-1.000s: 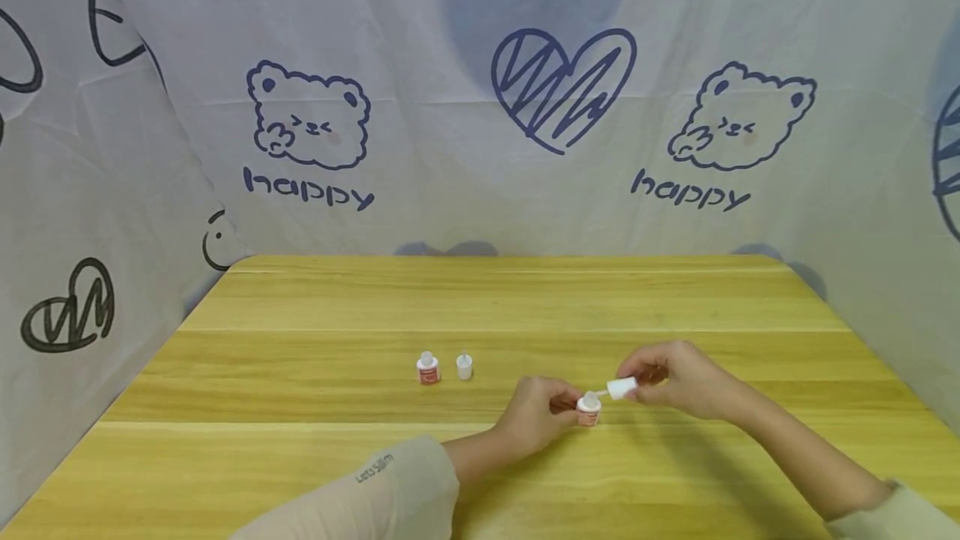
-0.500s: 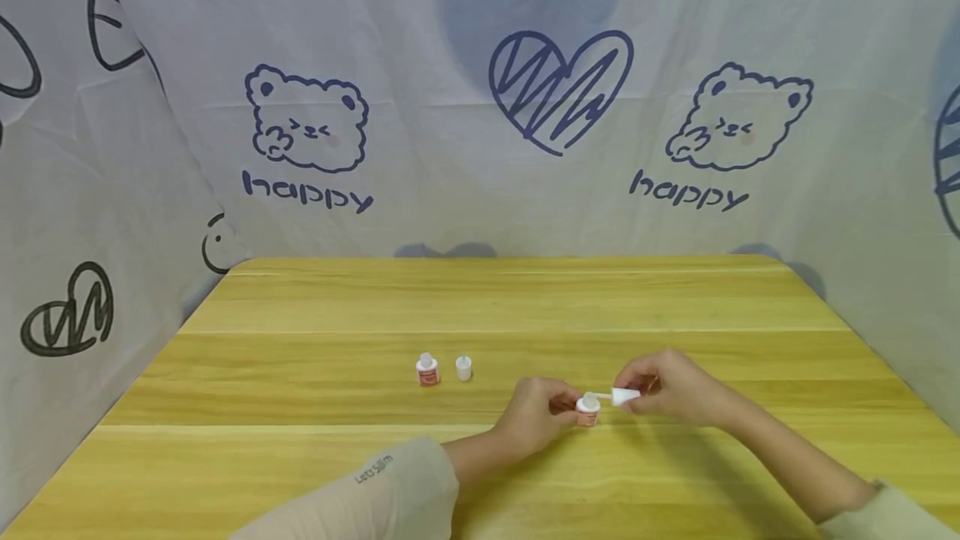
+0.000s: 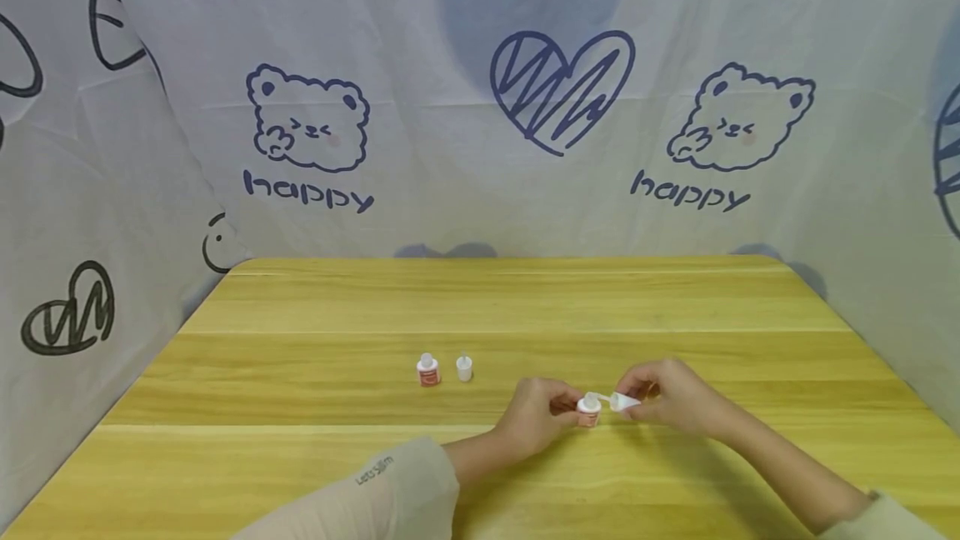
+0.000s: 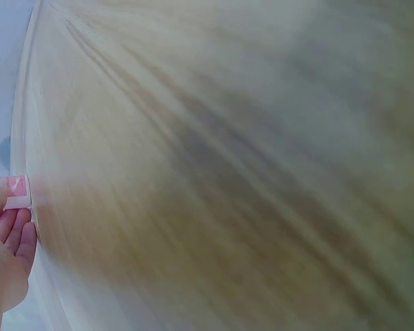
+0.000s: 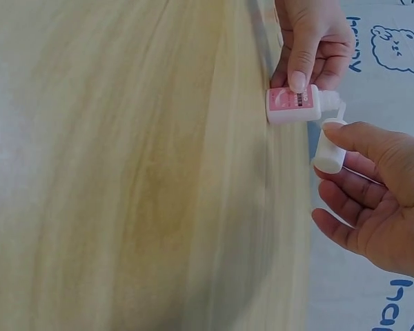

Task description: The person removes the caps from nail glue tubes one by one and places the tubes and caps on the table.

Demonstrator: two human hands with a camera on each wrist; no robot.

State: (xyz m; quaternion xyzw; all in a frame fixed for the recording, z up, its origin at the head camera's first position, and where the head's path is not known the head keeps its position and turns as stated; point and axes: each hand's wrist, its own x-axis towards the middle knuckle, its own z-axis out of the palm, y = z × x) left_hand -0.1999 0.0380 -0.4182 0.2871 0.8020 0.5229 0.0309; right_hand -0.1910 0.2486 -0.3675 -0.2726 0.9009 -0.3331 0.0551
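My left hand [image 3: 531,417] grips a small white bottle [image 3: 589,415] with a pink label, standing upright on the table. Its neck is uncapped; in the right wrist view the left thumb presses on the label [image 5: 284,101]. Just right of it, my right hand [image 3: 678,400] pinches a white cap [image 3: 624,402] between thumb and fingers. From the cap a thin pale applicator stem [image 5: 341,109] reaches to the bottle's mouth; the cap lies tilted on its side in the air. At the edge of the left wrist view, the left fingers show beside the pink label [image 4: 17,187].
A second uncapped bottle [image 3: 428,372] with a red-pink label stands farther back on the left. Beside it stands another white cap [image 3: 464,368], stem upward. The wooden table [image 3: 300,373] meets a white printed cloth [image 3: 435,148] at its back and sides.
My right hand has sunk slightly and turned the cap, so its open end faces the bottle more. The stem's tip stays near the bottle's mouth. The left hand and bottle have barely moved.
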